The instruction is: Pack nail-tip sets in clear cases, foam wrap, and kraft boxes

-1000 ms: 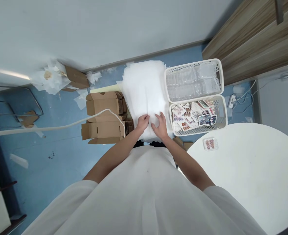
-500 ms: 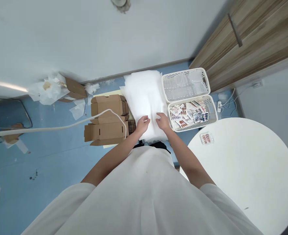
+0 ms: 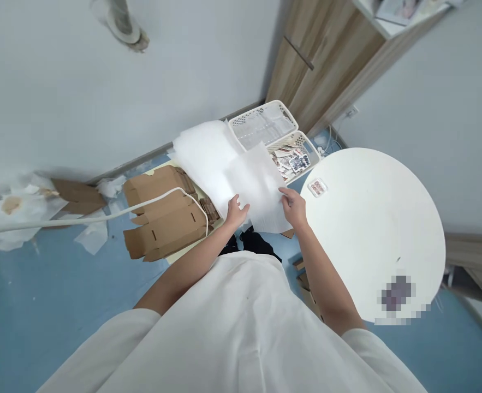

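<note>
My right hand pinches the right edge of a thin, translucent white foam sheet, lifted above the stack. My left hand is at the sheet's lower left edge, thumb and forefinger apart; whether it touches the sheet is unclear. Behind lies a stack of white foam sheets, partly covered by the raised one. The raised sheet also overlaps the near corner of a white basket holding printed cards and small packs. A small clear pack with reddish pieces lies on the round white table, right of my right hand.
Flattened brown cardboard boxes lie left of the stack, with a white cable across them. Another white basket holds clear plastic trays. A wooden cabinet stands behind. Crumpled paper lies on the floor at left.
One foam sheet has come off the stack and shifted right toward the table, with my right hand at its edge. My view has turned to the right; more of the table's surroundings show.
</note>
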{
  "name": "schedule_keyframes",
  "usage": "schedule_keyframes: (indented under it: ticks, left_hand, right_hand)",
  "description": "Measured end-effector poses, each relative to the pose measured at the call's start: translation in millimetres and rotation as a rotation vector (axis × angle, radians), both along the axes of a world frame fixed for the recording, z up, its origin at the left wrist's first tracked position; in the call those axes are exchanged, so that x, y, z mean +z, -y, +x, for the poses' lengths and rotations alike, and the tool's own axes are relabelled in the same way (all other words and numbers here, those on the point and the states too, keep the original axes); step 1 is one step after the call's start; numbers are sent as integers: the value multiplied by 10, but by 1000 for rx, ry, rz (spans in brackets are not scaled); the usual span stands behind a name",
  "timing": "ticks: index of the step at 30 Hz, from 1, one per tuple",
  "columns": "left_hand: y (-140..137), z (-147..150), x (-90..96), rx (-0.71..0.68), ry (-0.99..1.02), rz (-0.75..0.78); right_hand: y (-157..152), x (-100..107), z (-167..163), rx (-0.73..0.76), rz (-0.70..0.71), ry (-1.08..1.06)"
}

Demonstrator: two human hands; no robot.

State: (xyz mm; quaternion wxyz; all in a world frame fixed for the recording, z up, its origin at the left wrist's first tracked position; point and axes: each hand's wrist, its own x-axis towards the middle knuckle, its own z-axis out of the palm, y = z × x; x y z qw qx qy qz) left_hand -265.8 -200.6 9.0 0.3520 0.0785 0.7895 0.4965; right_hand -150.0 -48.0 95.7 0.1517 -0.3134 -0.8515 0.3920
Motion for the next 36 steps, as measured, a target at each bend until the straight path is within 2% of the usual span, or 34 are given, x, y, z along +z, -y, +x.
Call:
schedule_keyframes:
  ticks: [4, 8, 12, 18, 22, 27, 32, 36]
  left_hand:
    - [-148, 189, 79, -201, 124, 111]
    - [-362, 401, 158, -391, 158, 186]
    - [-608, 683, 174, -517, 82, 179]
    - [-981, 1170, 114, -693, -88, 166]
    - [-1222, 1502, 86, -874, -112, 171]
    - [-1513, 1852, -7, -1029, -266, 92]
    - [-1702, 2120, -140, -1141, -457, 42]
    - [-1753, 2265, -164, -1210, -544, 6]
  right_hand:
    - [25, 55, 483, -273, -77, -78]
    - [56, 16, 967, -515, -200, -90]
    - [91, -94, 1479, -728, -234, -98]
    - [117, -329, 2232, -912, -170, -58]
    - [68, -459, 2655, -962, -179, 4]
    - [-69, -633, 3064, -904, -180, 100]
    - [-185, -865, 3317, -790, -88, 349]
    - [-215, -971, 3409, -746, -54, 490]
